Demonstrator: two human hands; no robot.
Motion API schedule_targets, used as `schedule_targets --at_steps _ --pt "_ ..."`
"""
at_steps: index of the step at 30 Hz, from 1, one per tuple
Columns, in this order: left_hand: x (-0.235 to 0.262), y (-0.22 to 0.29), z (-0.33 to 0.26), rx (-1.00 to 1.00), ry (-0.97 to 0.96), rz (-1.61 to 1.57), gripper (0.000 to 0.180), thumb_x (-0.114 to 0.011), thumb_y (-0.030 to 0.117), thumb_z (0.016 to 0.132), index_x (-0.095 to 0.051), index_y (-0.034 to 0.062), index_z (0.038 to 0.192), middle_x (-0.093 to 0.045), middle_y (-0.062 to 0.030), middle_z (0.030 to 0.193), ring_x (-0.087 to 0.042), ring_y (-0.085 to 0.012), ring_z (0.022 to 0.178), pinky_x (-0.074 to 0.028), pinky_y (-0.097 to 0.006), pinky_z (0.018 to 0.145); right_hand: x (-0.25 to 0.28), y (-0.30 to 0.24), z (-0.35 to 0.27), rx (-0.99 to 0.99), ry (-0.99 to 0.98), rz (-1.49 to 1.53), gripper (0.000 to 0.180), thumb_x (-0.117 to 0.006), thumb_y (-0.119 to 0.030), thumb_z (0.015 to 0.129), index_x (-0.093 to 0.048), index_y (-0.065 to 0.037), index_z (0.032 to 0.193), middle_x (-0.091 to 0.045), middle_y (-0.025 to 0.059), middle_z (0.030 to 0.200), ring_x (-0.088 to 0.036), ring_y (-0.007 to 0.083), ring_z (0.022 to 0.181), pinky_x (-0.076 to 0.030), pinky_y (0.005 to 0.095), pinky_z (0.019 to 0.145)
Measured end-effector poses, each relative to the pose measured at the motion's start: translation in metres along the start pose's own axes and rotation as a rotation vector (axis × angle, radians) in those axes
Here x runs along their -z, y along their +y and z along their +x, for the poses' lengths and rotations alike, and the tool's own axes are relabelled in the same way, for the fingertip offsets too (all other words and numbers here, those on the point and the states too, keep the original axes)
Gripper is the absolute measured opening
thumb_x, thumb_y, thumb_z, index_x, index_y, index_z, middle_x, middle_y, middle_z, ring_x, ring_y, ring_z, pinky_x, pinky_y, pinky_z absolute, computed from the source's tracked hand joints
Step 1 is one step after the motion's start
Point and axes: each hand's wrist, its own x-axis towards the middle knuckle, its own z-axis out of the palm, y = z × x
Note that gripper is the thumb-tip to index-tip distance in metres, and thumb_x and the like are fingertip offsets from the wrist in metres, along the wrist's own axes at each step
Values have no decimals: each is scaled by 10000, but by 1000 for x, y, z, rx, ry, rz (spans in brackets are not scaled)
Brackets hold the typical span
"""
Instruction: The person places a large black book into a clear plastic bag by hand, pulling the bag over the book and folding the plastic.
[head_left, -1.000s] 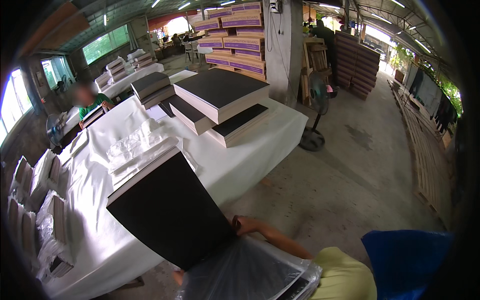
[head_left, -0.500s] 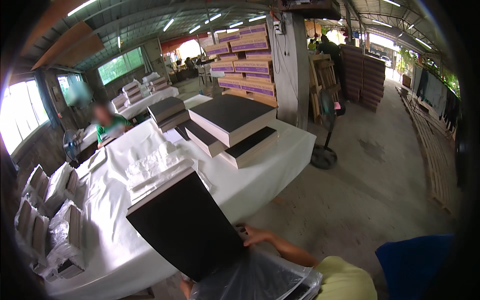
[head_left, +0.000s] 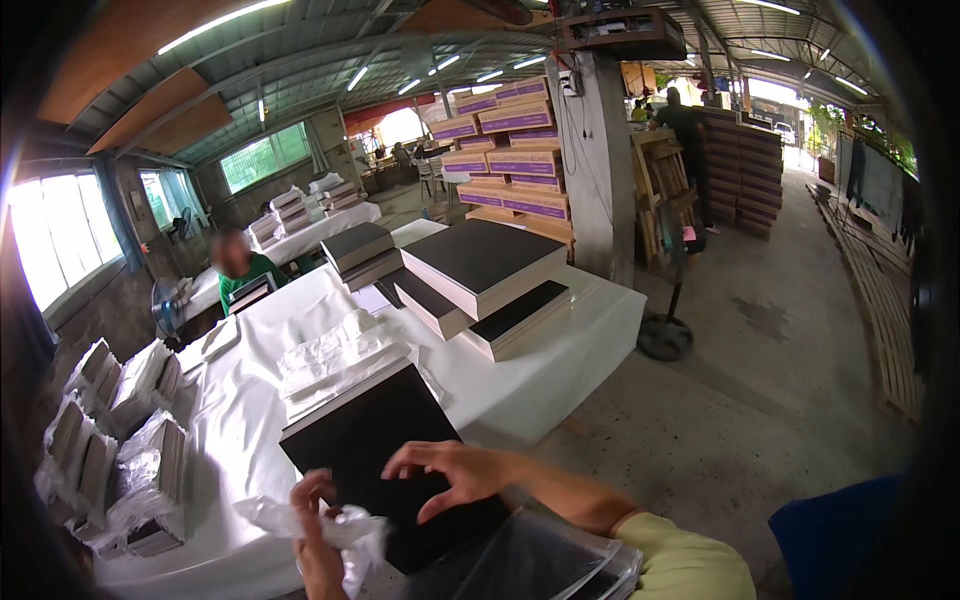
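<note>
A stack of black-topped boards (head_left: 370, 430) lies tilted at the near edge of the white-covered table. My left hand (head_left: 318, 535) is at its left side, fingers curled on a crumpled clear plastic bag (head_left: 358, 545). Over the black top, my right hand (head_left: 455, 472) is open, its fingers spread and bent; whether it touches the board I cannot tell. More clear plastic (head_left: 530, 560) covers dark boards below my right forearm. Just beyond the stack lies a pile of flattened translucent bags (head_left: 340, 350).
Black-topped board stacks (head_left: 485, 255) stand at the table's far right, and plastic-wrapped stacks (head_left: 150, 470) at its left. Across the table a person in green (head_left: 250, 275) holds a dark-faced stack. A pedestal fan (head_left: 665, 335), concrete pillar (head_left: 600, 160) and cartons (head_left: 515, 160) stand beyond.
My right hand has moved from the stack's right edge to above its black top. My left hand has risen into view with the plastic bag. The person in green now holds a stack.
</note>
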Motion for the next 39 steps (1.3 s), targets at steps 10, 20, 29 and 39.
schedule_targets --at_steps 10,20,29,39 --pt "-34 -28 0 280 -48 -453 418 -584 139 794 -418 -19 1144 -534 -103 1046 -535 -186 940 -422 -298 826 -52 16 8 -229 376 160 175 -595 -80 760 -523 -28 911 -586 68 736 -552 63 694 -442 235 573" --pt "-24 -70 10 359 149 -570 244 -636 82 762 -529 3 967 -594 -47 885 -563 -105 794 -454 -242 728 -42 47 18 -252 453 194 522 -696 -266 720 -412 -38 1094 -512 45 913 -502 56 775 -395 178 624" --pt "-34 -75 13 346 55 -427 197 -690 111 725 -527 50 818 -554 29 750 -505 -37 691 -417 -190 628 -41 55 37 -492 543 703 175 -652 -34 730 -556 -40 876 -545 -24 715 -491 24 630 -403 165 555" --pt "47 -95 6 339 377 -468 216 -475 273 862 -421 129 710 -258 74 560 -239 -30 484 -183 -185 416 66 66 -23 32 389 978 153 -621 -130 752 -482 -116 817 -481 10 744 -442 76 628 -395 223 548"
